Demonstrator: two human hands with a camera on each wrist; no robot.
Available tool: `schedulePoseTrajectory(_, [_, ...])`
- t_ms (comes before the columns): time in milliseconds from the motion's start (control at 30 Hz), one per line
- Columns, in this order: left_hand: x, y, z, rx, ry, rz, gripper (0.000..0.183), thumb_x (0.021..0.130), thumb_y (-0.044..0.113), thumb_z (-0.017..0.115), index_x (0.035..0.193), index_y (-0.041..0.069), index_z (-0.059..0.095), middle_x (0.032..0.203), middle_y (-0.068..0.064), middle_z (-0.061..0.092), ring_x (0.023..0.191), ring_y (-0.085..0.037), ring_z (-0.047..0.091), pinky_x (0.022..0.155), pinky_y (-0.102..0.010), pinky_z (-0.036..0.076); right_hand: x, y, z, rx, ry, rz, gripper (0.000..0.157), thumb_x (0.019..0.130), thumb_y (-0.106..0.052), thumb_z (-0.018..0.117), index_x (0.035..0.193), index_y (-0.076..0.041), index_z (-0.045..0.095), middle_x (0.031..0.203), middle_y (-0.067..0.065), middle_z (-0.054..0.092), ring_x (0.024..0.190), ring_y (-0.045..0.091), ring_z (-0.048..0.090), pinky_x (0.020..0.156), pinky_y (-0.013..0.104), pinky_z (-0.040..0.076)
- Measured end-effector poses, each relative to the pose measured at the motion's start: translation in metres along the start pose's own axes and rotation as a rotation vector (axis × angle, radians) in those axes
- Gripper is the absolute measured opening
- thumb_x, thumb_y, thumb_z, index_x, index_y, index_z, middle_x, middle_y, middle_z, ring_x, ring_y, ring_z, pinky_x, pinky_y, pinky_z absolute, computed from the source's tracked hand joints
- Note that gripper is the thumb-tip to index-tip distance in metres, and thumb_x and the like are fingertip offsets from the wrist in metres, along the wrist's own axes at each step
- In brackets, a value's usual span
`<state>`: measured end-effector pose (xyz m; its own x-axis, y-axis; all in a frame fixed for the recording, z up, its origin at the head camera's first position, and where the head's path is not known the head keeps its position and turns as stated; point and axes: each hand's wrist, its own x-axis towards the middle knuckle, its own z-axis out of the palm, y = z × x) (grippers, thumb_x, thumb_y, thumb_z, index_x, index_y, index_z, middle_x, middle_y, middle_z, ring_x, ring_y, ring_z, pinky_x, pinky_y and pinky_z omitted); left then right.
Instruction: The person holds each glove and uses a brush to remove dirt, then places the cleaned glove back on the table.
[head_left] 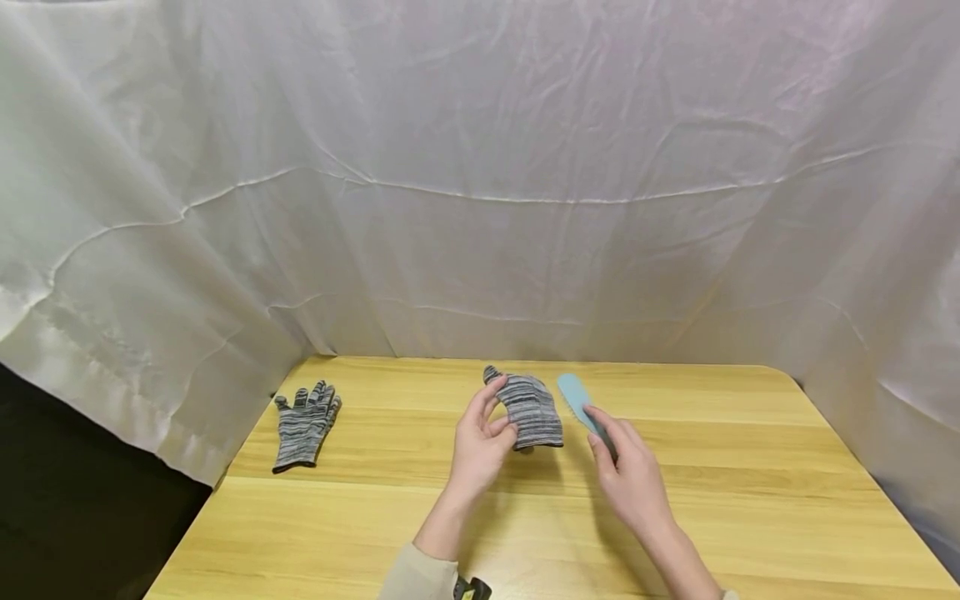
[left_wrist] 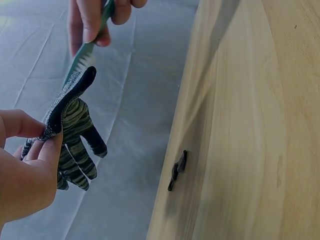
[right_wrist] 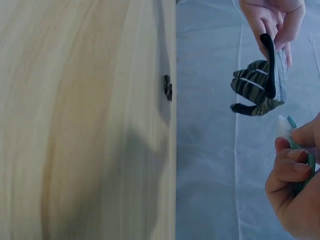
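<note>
My left hand (head_left: 478, 446) pinches a grey and black striped knit glove (head_left: 534, 410) by its cuff edge, above the table. In the left wrist view, the glove's fingers (left_wrist: 75, 160) hang loosely beneath the dark cuff. My right hand (head_left: 632, 473) grips the handle of a pale blue-green brush (head_left: 576, 395) just right of the glove. White bristles (right_wrist: 284, 128) on the brush face the glove. Whether they touch it, I cannot tell. A matching glove (head_left: 302, 427) lies flat at the table's left side, fingers pointing away.
A small dark item (left_wrist: 177, 170) of unclear kind rests on the wooden table (head_left: 750, 500) near its far edge. Pale sheeting (head_left: 480, 250) hangs behind the table and along both sides.
</note>
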<state>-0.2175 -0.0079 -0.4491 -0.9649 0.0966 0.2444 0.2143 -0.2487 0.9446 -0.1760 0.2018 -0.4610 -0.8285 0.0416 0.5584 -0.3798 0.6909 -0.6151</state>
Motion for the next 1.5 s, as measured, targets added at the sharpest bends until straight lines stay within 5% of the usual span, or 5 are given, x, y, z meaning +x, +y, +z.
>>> schedulePoseTrajectory(333, [-0.001,-0.002,0.001,0.013,-0.018,-0.002,0.078,0.083,-0.024,0.05,0.155,0.006,0.045,0.159,-0.025,0.043,0.109,-0.038,0.07,0.074,-0.022,0.062,-0.004,-0.012,0.006,0.109,0.018,-0.177,0.048,0.093,0.009,0.069,0.138,-0.008,0.066,0.097,0.001,0.064,0.067,0.002,0.045,0.054,0.019,0.043])
schedulePoseTrajectory(667, [-0.002,-0.004,0.003,0.023,-0.024,-0.004,0.078,0.083,-0.024,0.05,0.154,0.008,0.048,0.159,-0.026,0.042,0.11,-0.038,0.07,0.078,-0.024,0.063,-0.006,-0.022,0.01,0.15,-0.008,-0.266,0.049,0.091,0.009,0.07,0.137,-0.009,0.067,0.101,-0.002,0.066,0.073,0.003,0.049,0.059,0.016,0.045])
schedulePoseTrajectory(1100, [-0.003,-0.004,0.004,0.043,-0.034,0.029,0.079,0.08,-0.024,0.051,0.153,0.007,0.049,0.161,-0.025,0.04,0.108,-0.032,0.072,0.069,-0.018,0.06,-0.009,-0.022,0.013,0.094,-0.063,-0.219,0.047,0.094,0.005,0.07,0.138,-0.012,0.067,0.103,-0.003,0.066,0.075,0.002,0.049,0.061,0.02,0.048])
schedulePoseTrajectory(1500, [-0.002,-0.003,0.004,0.035,-0.036,0.011,0.079,0.083,-0.026,0.049,0.154,0.009,0.048,0.162,-0.023,0.039,0.113,-0.041,0.069,0.069,-0.018,0.06,-0.008,-0.018,0.012,0.052,-0.046,-0.212,0.047,0.094,0.004,0.071,0.138,-0.013,0.067,0.106,-0.003,0.067,0.078,0.003,0.051,0.064,0.023,0.05])
